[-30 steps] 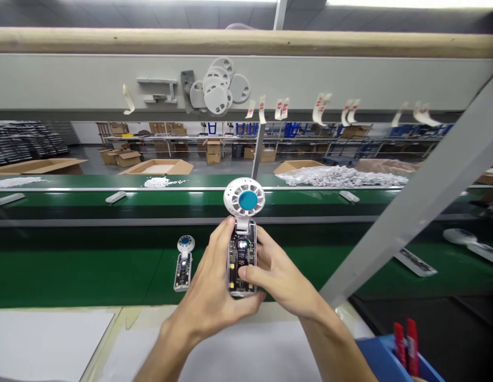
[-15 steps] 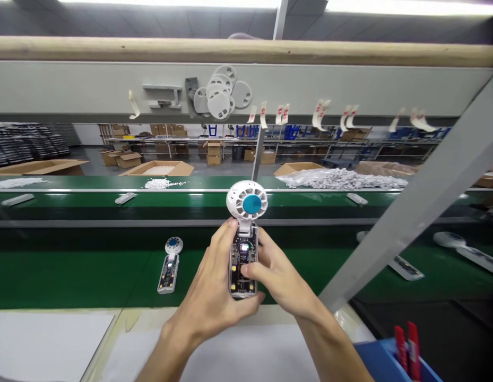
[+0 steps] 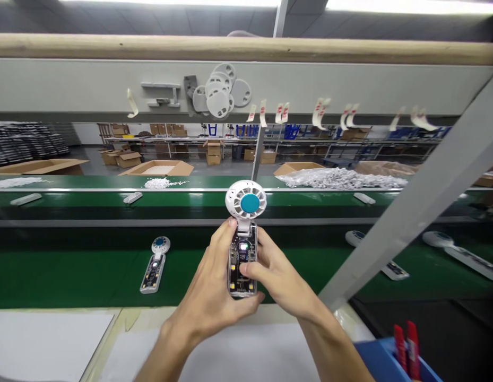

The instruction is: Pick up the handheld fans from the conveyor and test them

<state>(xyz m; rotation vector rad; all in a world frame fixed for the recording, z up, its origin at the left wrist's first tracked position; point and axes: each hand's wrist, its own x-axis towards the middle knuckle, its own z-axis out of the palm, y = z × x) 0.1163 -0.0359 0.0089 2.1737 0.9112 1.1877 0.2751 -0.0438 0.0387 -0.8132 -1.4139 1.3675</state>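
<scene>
At frame centre, the left hand (image 3: 214, 297) and right hand (image 3: 276, 276) grip the small white handheld fan with clear handle (image 3: 243, 249); it looks light, rigid, fragile-headed, best gripped by the handle.

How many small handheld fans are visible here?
4: one handheld fan held in both hands; one lying on the green belt left; two right, partly hidden by the beam.

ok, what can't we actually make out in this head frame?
- Lower back of the small white handheld fan with the clear handle: hidden by the left hand.
- Its button: the right hand thumb lies over the handle front.
- Red-capped items in the blue plastic bin: cut off by the bottom edge.
- Fans on the green conveyor belt at far right: partly behind the grey diagonal frame bar.
- Print on the hanging paper tags: too small.
</scene>
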